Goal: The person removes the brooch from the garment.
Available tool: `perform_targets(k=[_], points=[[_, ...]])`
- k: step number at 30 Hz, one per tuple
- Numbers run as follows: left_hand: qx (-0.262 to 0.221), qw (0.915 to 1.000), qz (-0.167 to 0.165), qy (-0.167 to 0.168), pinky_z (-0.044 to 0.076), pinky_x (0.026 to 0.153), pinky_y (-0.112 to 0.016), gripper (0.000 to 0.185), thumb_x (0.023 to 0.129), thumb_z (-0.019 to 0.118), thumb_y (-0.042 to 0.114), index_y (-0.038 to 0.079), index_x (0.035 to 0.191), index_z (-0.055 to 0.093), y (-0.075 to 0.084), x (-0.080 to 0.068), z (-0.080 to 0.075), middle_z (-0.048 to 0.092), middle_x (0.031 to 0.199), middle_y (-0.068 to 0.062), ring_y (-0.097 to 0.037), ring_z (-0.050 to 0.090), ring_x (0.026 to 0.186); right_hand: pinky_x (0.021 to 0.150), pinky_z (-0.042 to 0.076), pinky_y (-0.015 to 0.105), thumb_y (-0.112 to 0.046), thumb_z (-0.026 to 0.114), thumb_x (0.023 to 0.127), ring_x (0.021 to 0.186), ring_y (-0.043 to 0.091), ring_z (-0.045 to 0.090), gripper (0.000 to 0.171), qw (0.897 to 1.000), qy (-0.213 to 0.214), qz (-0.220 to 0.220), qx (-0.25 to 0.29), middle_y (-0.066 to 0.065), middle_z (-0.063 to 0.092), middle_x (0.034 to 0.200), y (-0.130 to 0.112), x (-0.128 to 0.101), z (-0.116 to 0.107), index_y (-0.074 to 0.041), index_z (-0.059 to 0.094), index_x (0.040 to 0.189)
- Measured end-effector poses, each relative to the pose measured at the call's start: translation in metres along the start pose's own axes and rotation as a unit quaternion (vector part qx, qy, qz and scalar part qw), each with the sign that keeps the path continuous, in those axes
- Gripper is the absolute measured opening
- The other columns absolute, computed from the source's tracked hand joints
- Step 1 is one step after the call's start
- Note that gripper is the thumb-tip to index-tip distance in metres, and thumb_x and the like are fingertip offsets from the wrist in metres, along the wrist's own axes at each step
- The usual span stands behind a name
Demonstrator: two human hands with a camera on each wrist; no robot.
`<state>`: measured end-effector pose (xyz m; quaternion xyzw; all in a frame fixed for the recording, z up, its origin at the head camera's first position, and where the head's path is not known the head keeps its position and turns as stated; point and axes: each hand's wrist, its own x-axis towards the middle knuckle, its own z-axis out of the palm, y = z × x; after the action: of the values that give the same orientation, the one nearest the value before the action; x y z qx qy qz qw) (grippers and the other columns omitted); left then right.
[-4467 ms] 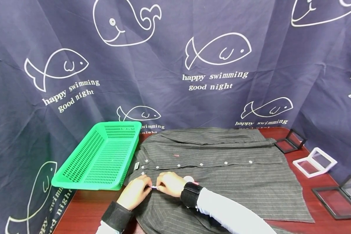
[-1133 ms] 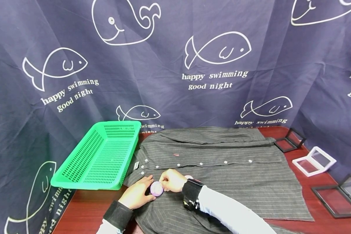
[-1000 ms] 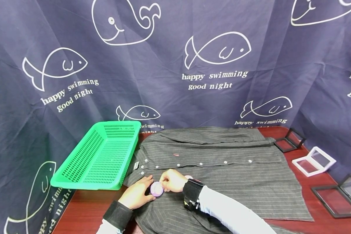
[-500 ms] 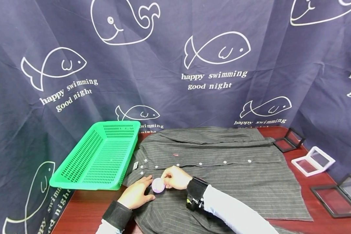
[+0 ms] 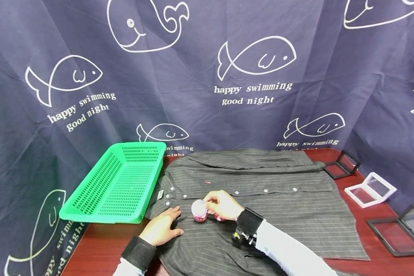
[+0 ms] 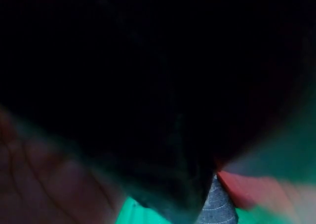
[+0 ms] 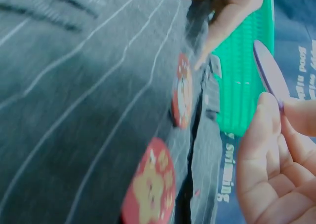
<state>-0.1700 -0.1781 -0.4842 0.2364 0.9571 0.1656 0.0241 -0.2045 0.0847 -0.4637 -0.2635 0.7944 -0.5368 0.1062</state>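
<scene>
My right hand [image 5: 224,205] pinches a thin round badge [image 7: 270,73] with a purple edge and pale face between thumb and fingers, raised over a dark pinstriped shirt [image 5: 279,218]. Two red round badges with cartoon prints lie on the cloth below: one red badge [image 7: 182,92] shows just under the held one in the head view, and another red badge [image 7: 150,182] is partly behind my right hand there. My left hand [image 5: 162,226] rests flat near the shirt's collar, fingers spread, holding nothing. The left wrist view is mostly dark and blocked.
A green perforated basket [image 5: 141,218] stands left of the shirt. Along the table's right side are a small black frame [image 5: 335,177], an open white frame [image 5: 365,205] and a larger black frame [image 5: 396,256]. A dark blue fish-print curtain [image 5: 200,115] hangs behind.
My right hand has lifted the purple-edged badge and carried it rightward, away from my left hand. Earlier both hands held or touched it. The left hand now lies flat, unmoved over the last half second.
</scene>
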Motion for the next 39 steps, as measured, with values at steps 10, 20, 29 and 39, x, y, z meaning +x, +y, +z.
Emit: perform_targets(k=[10,20,29,39], points=[[-0.003,1.0,-0.005,-0.006,0.043,0.105,-0.05,0.062,0.078,0.079,0.029,-0.004,0.127,0.061,0.001,-0.001,-0.002,0.057,0.139,-0.018,-0.039,0.053,0.129,0.054,0.046,0.017,-0.003,0.063,0.091,0.06,0.0,0.053,0.01,0.997,0.062,-0.039,-0.037,0.017,0.066,0.076,0.01,-0.018,-0.026,0.005,0.066,0.095],[-0.004,0.9999,-0.008,-0.013,0.042,0.105,-0.051,0.063,0.079,0.079,0.03,-0.003,0.129,0.06,0.0,0.0,-0.002,0.056,0.14,-0.017,-0.039,0.052,0.13,0.065,0.056,0.022,0.001,0.06,0.092,0.069,0.003,0.063,0.012,0.994,0.106,-0.029,0.011,0.023,0.068,0.084,0.023,-0.038,-0.05,0.01,0.063,0.1],[-0.007,0.9998,-0.011,-0.017,0.043,0.105,-0.051,0.064,0.079,0.079,0.031,-0.003,0.129,0.06,0.001,0.0,-0.002,0.056,0.14,-0.017,-0.039,0.052,0.13,0.064,0.055,0.021,-0.001,0.063,0.091,0.067,0.004,0.064,0.015,0.982,0.184,-0.021,0.025,0.02,0.069,0.083,0.023,-0.047,-0.07,0.011,0.064,0.1],[-0.007,0.9996,-0.017,-0.021,0.043,0.105,-0.051,0.064,0.079,0.079,0.033,-0.001,0.13,0.06,-0.003,0.001,0.004,0.055,0.142,-0.016,-0.038,0.051,0.132,0.066,0.057,0.021,-0.003,0.063,0.093,0.068,0.002,0.064,0.018,0.974,0.221,-0.011,0.044,0.016,0.069,0.085,0.023,-0.051,-0.086,0.012,0.063,0.102]])
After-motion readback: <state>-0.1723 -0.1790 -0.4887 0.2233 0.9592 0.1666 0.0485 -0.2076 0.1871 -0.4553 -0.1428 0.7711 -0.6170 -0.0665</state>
